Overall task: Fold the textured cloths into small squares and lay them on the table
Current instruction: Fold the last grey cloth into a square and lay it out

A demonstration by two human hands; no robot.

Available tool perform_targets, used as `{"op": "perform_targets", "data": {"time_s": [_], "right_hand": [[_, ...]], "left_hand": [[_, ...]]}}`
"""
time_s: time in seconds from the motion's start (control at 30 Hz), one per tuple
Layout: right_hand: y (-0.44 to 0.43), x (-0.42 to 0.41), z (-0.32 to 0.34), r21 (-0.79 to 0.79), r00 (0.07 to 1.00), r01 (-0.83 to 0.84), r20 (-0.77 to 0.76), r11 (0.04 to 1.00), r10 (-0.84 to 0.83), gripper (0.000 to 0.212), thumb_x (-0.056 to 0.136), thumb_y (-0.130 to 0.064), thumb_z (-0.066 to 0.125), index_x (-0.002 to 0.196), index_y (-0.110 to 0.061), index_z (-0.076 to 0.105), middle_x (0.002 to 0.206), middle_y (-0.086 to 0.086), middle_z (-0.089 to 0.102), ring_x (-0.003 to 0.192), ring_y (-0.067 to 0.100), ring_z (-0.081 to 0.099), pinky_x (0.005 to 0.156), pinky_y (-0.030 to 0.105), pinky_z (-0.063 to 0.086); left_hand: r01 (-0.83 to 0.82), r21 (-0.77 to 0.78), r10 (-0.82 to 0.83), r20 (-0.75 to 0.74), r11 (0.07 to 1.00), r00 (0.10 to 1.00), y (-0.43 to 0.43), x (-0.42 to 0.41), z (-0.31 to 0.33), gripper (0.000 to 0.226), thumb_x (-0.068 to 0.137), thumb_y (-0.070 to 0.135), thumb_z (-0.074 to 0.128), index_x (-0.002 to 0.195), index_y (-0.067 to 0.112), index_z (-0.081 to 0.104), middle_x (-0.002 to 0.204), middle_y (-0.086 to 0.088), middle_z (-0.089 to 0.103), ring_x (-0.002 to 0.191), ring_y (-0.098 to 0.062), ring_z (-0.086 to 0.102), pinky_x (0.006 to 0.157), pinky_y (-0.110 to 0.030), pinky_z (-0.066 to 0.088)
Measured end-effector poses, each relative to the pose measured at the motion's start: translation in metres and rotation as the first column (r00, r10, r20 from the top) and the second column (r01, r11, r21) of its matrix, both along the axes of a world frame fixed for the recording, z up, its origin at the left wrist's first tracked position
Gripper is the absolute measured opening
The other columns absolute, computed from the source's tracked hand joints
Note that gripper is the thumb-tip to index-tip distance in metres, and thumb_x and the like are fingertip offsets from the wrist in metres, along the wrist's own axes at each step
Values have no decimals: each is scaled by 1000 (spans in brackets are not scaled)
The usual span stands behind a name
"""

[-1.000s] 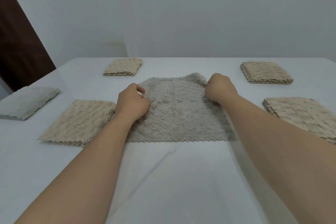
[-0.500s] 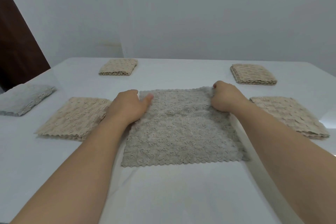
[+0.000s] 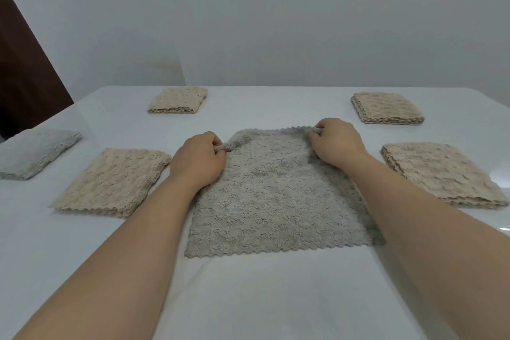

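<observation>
- The left hand (image 3: 197,161) pinches the far left corner of the grey cloth (image 3: 276,196), and the right hand (image 3: 338,143) pinches the far right corner.
- The grey cloth lies open and flat in the middle of the white table (image 3: 248,298); only its far corners are a little lifted.
- Around it four beige folded cloths (image 3: 113,182) and one grey folded cloth (image 3: 36,152) lie already as squares.
- In my judgement this cloth is not yet folded, so all its folds remain.
</observation>
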State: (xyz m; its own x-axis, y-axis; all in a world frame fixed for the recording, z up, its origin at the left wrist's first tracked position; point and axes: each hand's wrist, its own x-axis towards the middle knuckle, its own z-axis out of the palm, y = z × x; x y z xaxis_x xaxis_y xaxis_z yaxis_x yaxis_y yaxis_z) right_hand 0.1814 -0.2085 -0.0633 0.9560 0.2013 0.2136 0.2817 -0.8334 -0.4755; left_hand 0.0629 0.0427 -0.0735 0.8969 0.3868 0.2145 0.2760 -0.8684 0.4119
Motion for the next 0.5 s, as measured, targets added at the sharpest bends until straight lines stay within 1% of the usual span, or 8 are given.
{"op": "perform_targets", "data": {"time_s": [0.07,0.13,0.17,0.2,0.27,0.33,0.4,0.5], "right_hand": [[0,-2,5,69,999,-30,34,997,28,23,101,-24,51,96,-7,67,90,8,68,86,30,63,61,30,42],[-3,-8,12,134,996,-61,71,989,52,21,102,-21,52,99,-7,67,90,7,67,82,25,59,58,27,39],[-5,-13,15,155,993,-77,95,985,63,19,102,-21,53,103,-9,68,93,5,67,83,22,58,60,27,38],[-8,-18,18,173,991,-92,116,981,72,19,102,-22,55,106,-11,69,95,3,67,86,20,58,66,27,38],[-16,-31,22,219,987,-112,141,969,82,19,101,-24,57,109,-13,70,96,0,67,91,19,60,76,26,38],[-25,-47,24,249,985,-121,146,961,86,19,101,-24,58,109,-16,72,95,-1,67,94,18,61,79,25,38],[-32,-64,24,240,984,-125,155,963,89,19,101,-25,58,108,-18,74,99,-3,66,97,16,60,82,24,38],[-41,-88,20,230,982,-147,154,962,113,17,101,-25,59,109,-22,73,103,-7,63,97,10,55,85,24,37]], "left_hand": [[-27,-56,30,61,998,998,-1,-2,5,12,98,28,53,108,21,57,100,-2,66,88,-24,61,75,-39,53],[-51,-87,63,143,995,988,-3,-4,10,9,99,26,52,107,21,51,91,-3,65,79,-22,60,68,-39,52],[-65,-92,81,178,994,981,-3,-6,13,9,99,25,52,106,21,50,88,-1,64,77,-21,59,64,-37,49],[-82,-80,97,205,993,974,-4,-8,16,9,97,23,53,106,23,50,87,1,63,75,-20,59,61,-36,47],[-103,-45,111,242,994,964,-7,-14,21,17,92,17,56,105,27,49,88,7,62,77,-21,58,61,-34,44],[-81,-72,98,279,994,955,-12,-17,24,29,87,9,57,108,27,47,94,10,60,81,-20,58,64,-34,42],[-37,-132,76,304,991,950,-17,-20,26,40,84,4,59,115,25,44,94,9,58,79,-17,58,67,-34,42],[11,-221,58,303,975,951,-21,-21,25,57,83,7,64,132,26,42,94,11,59,80,-7,59,69,-35,48]]}}
